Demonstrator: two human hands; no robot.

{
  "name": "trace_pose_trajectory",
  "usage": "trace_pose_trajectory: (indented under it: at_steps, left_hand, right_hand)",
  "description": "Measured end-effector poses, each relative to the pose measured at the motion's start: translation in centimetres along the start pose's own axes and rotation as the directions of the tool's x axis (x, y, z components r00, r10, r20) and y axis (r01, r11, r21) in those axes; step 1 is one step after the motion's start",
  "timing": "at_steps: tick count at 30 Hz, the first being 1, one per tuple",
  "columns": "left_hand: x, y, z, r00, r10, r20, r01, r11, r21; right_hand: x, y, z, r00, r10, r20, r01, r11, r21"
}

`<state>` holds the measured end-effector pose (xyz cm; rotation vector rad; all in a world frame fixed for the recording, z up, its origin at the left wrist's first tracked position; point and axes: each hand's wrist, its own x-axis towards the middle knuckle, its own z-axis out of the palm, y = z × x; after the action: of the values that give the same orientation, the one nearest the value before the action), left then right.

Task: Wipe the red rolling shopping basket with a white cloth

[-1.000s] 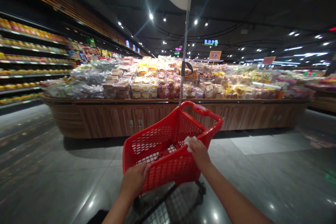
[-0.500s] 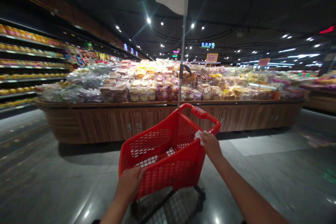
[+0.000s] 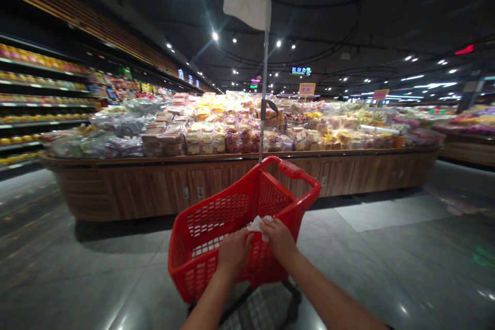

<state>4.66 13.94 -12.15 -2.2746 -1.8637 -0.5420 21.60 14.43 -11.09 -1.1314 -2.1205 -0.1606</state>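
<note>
A red plastic shopping basket (image 3: 216,216) rides on a dark wheeled cart frame (image 3: 263,309) in front of me. A pole with a white flag (image 3: 245,2) rises from its far end. My left hand (image 3: 232,251) and my right hand (image 3: 279,240) meet at the basket's near rim, fingers curled. Between them they pinch a small crumpled white cloth or tissue (image 3: 257,225). The basket looks empty inside.
A long wooden display island (image 3: 154,185) piled with bagged baked goods (image 3: 232,124) stands straight ahead. Shelves of packaged goods (image 3: 38,103) line the left wall. Glossy grey floor tiles (image 3: 386,247) stretch to the right and left of the cart.
My left hand has left the basket's near left corner and moved right to meet my right hand, which pulled the white cloth back from the right rim to the near rim.
</note>
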Motion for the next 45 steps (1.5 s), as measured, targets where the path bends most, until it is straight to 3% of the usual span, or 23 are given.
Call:
trace_pose_trajectory:
  at_steps: [5, 7, 9, 12, 14, 17, 20, 22, 25, 26, 27, 31, 32, 34, 37, 39, 42, 45]
  left_hand:
    - [-0.1, -1.9, -0.1, 1.000, 0.003, 0.002, -0.003, 1.000, 0.024]
    - [0.0, -2.3, -0.1, 1.000, 0.006, -0.004, -0.005, 0.999, 0.033]
    - [0.0, -2.7, -0.1, 1.000, 0.007, -0.012, -0.007, 0.999, 0.040]
    - [-0.1, -3.0, -0.1, 1.000, 0.015, -0.022, -0.014, 0.999, 0.047]
    - [-0.1, -3.3, 0.0, 0.999, 0.024, -0.025, -0.023, 0.998, 0.051]
    - [-0.2, -3.6, 0.1, 0.999, 0.041, -0.027, -0.040, 0.998, 0.054]
    - [-0.1, -4.0, 0.1, 0.998, 0.061, -0.030, -0.059, 0.997, 0.052]
    - [-0.1, -4.1, 0.2, 0.997, 0.071, -0.029, -0.070, 0.996, 0.050]
    - [-0.1, -4.3, 0.3, 0.996, 0.083, -0.025, -0.082, 0.996, 0.047]
    - [-0.1, -4.3, 0.4, 0.996, 0.086, -0.024, -0.085, 0.995, 0.046]
    - [-0.2, -4.3, 0.4, 0.996, 0.089, -0.023, -0.088, 0.995, 0.045]
    - [-0.4, -4.6, 0.3, 0.995, 0.102, -0.021, -0.101, 0.994, 0.039]
    - [-0.5, -4.8, 0.2, 0.994, 0.105, -0.021, -0.104, 0.994, 0.037]
    - [-0.5, -5.1, -0.1, 0.994, 0.110, -0.021, -0.109, 0.994, 0.032]
    - [-0.4, -5.4, -0.5, 0.993, 0.116, -0.019, -0.115, 0.993, 0.023]
    - [-0.4, -5.5, -0.7, 0.993, 0.114, -0.022, -0.114, 0.993, 0.020]
    - [-0.3, -5.6, -1.0, 0.994, 0.104, -0.029, -0.104, 0.994, 0.022]
    - [-0.3, -5.5, -1.5, 0.996, 0.079, -0.030, -0.078, 0.996, 0.031]
  right_hand:
    - [-0.6, 5.9, -4.5, 0.985, 0.051, -0.163, -0.070, 0.991, -0.113]
    - [-1.0, 8.1, -6.1, 0.952, 0.094, -0.292, -0.133, 0.984, -0.117]
    - [-1.4, 9.5, -7.1, 0.887, 0.140, -0.439, -0.203, 0.974, -0.098]
    - [-1.9, 9.5, -6.4, 0.786, 0.182, -0.591, -0.239, 0.971, -0.018]
    - [-2.2, 8.3, -4.9, 0.767, 0.186, -0.614, -0.212, 0.977, 0.032]
    - [-2.7, 6.6, -3.0, 0.817, 0.126, -0.563, -0.115, 0.992, 0.056]
    - [-3.3, 7.2, -3.4, 0.859, 0.065, -0.508, -0.046, 0.998, 0.049]
    - [-3.8, 8.4, -4.6, 0.821, 0.110, -0.561, -0.108, 0.993, 0.037]
    - [-4.3, 9.2, -5.5, 0.708, 0.222, -0.670, -0.251, 0.966, 0.055]
    - [-4.5, 8.8, -5.2, 0.702, 0.240, -0.671, -0.267, 0.961, 0.065]
    - [-4.6, 8.2, -4.6, 0.722, 0.244, -0.647, -0.261, 0.963, 0.072]
    - [-5.3, 5.4, -2.5, 0.876, 0.160, -0.454, -0.147, 0.987, 0.064]
    - [-5.5, 5.4, -2.6, 0.893, 0.138, -0.428, -0.128, 0.990, 0.054]
    - [-6.0, 6.2, -3.7, 0.875, 0.146, -0.461, -0.154, 0.988, 0.021]
    - [-6.4, 8.4, -6.4, 0.756, 0.226, -0.614, -0.296, 0.955, -0.013]
    - [-6.3, 9.1, -7.7, 0.715, 0.226, -0.661, -0.319, 0.948, -0.021]
    - [-5.7, 8.3, -8.4, 0.765, 0.135, -0.630, -0.215, 0.975, -0.053]
    - [-4.5, 6.6, -8.9, 0.877, 0.039, -0.480, -0.113, 0.985, -0.127]
